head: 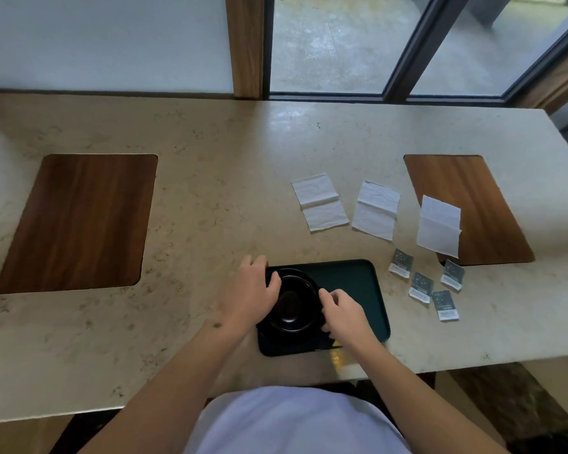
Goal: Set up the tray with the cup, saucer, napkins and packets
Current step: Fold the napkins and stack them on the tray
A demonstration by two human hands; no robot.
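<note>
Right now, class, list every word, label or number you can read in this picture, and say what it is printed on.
Nothing can be read.
Four grey packets: each has a white label strip with print, too small and blurred to read.
Napkins, tray, black saucer: no text visible.

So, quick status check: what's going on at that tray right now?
Left hand and right hand both on the black cup and saucer, left end of tray. Three napkins, four packets on the counter, off tray. Nothing blocking.
</note>
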